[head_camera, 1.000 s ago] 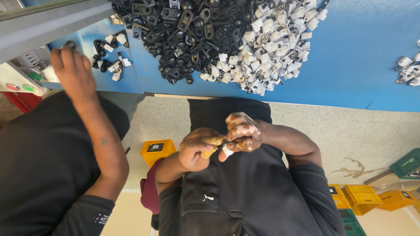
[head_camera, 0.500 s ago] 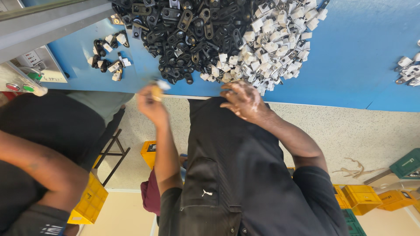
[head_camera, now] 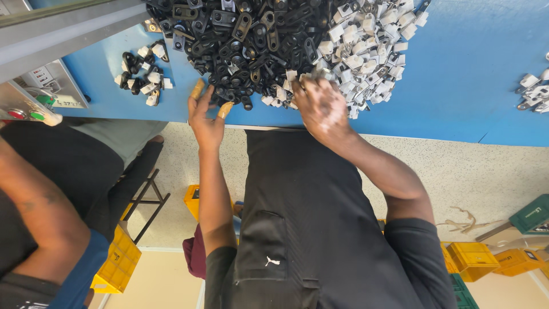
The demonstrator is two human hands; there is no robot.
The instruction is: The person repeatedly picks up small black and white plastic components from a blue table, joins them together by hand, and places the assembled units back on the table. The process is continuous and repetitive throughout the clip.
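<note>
A big heap of black plastic parts (head_camera: 240, 40) lies on a blue table (head_camera: 469, 86), merging on its right into a heap of white parts (head_camera: 366, 51). My left hand (head_camera: 206, 117) is at the near edge of the black heap, fingers spread, with tan covers on some fingertips and nothing in it. My right hand (head_camera: 323, 106) lies palm down on the near edge of the white parts. Its fingertips are buried among them, so its grip is hidden.
A small cluster of black and white parts (head_camera: 143, 71) lies left on the table. Beside it is a grey control box with coloured buttons (head_camera: 34, 97). A co-worker's arm (head_camera: 51, 217) fills the lower left. Yellow crates (head_camera: 120, 263) and a green crate (head_camera: 532, 214) sit on the floor.
My hands were together in front of my chest; both have reached out to the heaps on the table. The co-worker's arm has pulled back from the small cluster.
</note>
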